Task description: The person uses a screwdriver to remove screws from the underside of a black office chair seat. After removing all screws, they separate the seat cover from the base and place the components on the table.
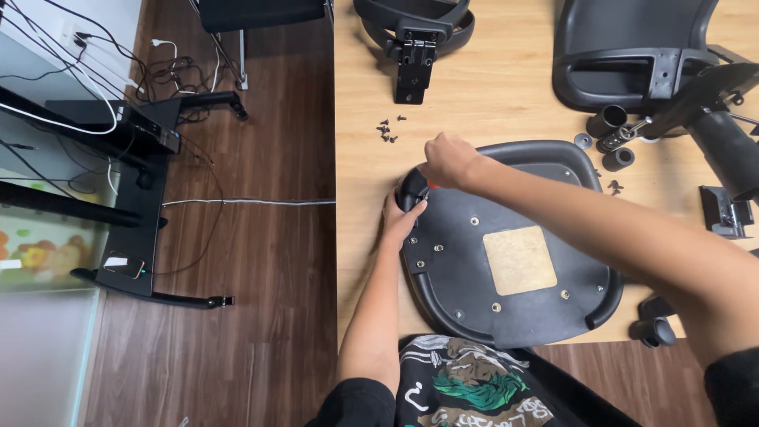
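Both grips clamp the smooth black plastic seat pan [506,261]: left hand [401,217] edge, right hand [447,160] rim.

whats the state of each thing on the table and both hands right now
seat pan: upside down on the table, underside up
left hand: gripping the seat pan's edge
right hand: closed in a fist over a small orange-tipped tool, mostly hidden
loose screws: scattered on the table
backrest: lying detached
armrest: detached, bracket showing
phone: resting on the desk leg on the floor

Black short sleeves [356,399] (bare forearms), printed black shirt [466,387].
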